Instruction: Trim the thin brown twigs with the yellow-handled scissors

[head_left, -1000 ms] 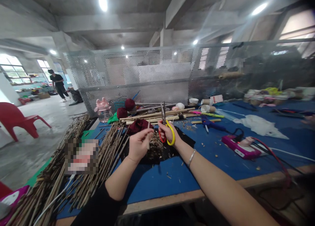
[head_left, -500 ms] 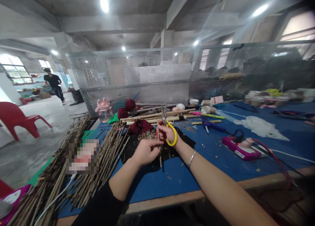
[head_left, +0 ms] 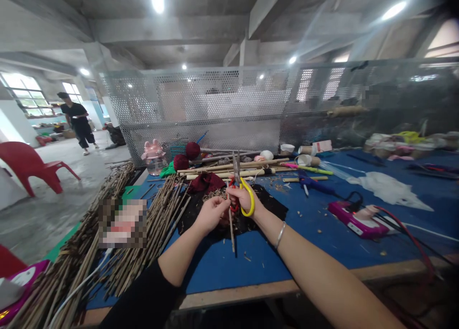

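Observation:
Yellow-handled scissors (head_left: 248, 197) hang from my right hand (head_left: 241, 198), blades pointing up and away. The same hand pinches a short thin stick (head_left: 231, 228) that slants down over the blue table. My left hand (head_left: 214, 213) has its thumb and index finger pressed together at the stick's upper part. Red-handled pliers or snips, partly hidden by my fingers, show beside the yellow handle. Beneath both hands lies a black cloth (head_left: 270, 207) with plant scraps on it, and a dark red cloth (head_left: 205, 182) sits behind.
Bundles of thin sticks (head_left: 143, 238) cover the left side. Behind are yarn balls (head_left: 192, 150), a pink-topped jar (head_left: 153, 158) and long rods. A purple power strip (head_left: 358, 220), cables and a blue glue gun (head_left: 315, 184) lie right. A person (head_left: 77, 123) walks beyond, left.
My left hand's fingers have closed at the stick, where the index finger was stretched out before. The stick has shifted slightly down. The distant person has moved nearer.

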Motion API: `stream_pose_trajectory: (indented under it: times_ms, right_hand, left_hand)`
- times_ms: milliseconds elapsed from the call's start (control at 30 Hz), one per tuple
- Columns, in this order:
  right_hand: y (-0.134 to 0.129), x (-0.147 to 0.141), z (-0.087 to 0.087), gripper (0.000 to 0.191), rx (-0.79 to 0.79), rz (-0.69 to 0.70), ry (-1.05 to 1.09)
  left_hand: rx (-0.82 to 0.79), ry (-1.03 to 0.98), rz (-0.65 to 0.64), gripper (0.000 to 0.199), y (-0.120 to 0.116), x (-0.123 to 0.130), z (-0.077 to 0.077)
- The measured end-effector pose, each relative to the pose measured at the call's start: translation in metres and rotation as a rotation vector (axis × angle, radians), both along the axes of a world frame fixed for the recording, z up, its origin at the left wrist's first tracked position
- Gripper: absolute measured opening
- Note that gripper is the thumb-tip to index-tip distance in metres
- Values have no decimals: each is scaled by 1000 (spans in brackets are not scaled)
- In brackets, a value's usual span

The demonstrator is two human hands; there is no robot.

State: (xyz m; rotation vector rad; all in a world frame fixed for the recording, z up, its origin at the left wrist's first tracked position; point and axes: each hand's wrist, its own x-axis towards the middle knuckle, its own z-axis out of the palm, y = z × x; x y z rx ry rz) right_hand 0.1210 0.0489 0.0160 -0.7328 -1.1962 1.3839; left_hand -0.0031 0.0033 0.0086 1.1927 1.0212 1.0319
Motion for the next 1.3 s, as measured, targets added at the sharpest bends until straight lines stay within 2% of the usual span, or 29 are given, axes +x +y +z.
stream_pose_trajectory:
  times_ms: [67,267,433,600,733,867,1033,1300]
  right_hand:
    - [-4,-2,0,48,19,-24,-54]
    - [-9,-5,3,36,108,-50,-178]
    - [-5,2,5,34,264,-111,-328]
    - [2,10,-4,42,328,12,-509]
    - [0,10,-5,44,348,137,-498]
    - [-4,10,0,47,377,192,-484]
    - [-7,9,3,53,380,209,-479]
    - [-11,5,3,62,366,159,-488]
  left_hand:
    - [-87,-60,-40,42,0,-1,1]
    - [-100,-181,-21,42,-1,-1,4]
    - [42,-227,79,49,1,-6,9]
    - [108,-157,111,51,2,-10,11]
    - [135,-115,131,53,0,-8,11]
    - [141,-113,132,57,-3,-5,14]
    - [140,-102,149,60,-5,-4,15]
    - [189,-80,177,57,-7,-3,18]
